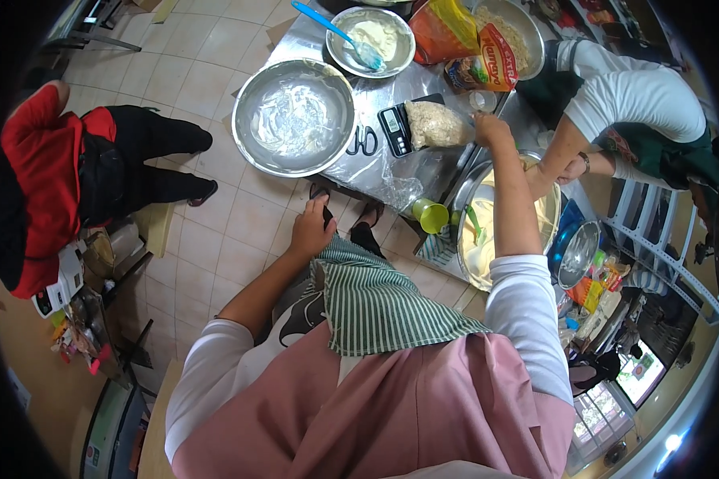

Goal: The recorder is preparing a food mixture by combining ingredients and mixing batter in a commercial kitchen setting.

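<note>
My right hand (491,128) is closed around a small clear plastic cup (481,100), just beside the clear bag of pale crumbs (437,124) on the black digital scale (395,130). Left hand (311,230) hangs loose, holding nothing, well below the scale. I'd tip slowly, staying clear of the co-worker's hand (571,169).

The right hand (491,129) is raised over the steel table (391,88), just beside a bag of crumbs (435,124) that lies on a small scale (395,130). The left hand (311,230) is held low, near a green striped cloth (375,299), and whether anything is gripped cannot be told. A large empty steel bowl (293,116) is seen left of the scale. A bowl of pale batter (487,231) is set below the right arm, where another person's hand (569,169) rests at its rim.
</note>
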### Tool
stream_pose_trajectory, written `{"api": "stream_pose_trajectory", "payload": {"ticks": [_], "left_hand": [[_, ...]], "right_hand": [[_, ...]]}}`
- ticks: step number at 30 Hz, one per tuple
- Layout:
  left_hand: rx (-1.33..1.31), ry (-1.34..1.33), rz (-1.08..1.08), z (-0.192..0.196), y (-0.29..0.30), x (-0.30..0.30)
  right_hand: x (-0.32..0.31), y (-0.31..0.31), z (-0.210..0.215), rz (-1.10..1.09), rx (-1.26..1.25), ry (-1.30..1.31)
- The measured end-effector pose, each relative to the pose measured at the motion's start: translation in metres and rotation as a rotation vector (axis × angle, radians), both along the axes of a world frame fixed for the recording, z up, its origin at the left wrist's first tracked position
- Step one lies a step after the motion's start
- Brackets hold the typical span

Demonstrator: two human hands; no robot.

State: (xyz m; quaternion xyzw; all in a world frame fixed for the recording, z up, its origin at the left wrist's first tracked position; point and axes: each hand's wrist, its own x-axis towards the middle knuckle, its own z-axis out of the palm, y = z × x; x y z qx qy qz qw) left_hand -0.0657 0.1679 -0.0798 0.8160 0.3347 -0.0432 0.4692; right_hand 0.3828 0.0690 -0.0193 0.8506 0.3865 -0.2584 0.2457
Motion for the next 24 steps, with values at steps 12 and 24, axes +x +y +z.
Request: {"api": "stream_pose_trajectory", "payload": {"ticks": [12, 24], "left_hand": [[-0.003, 0.044, -0.020, 0.000, 0.011, -0.029], [0.059, -0.340, 0.028, 0.101, -0.007, -0.061]], "right_hand": [[-0.019, 0.011, 0.016, -0.018, -0.056, -0.080], [-0.169, 0.023, 0.221, 0.582, 0.875, 0.370]]}}
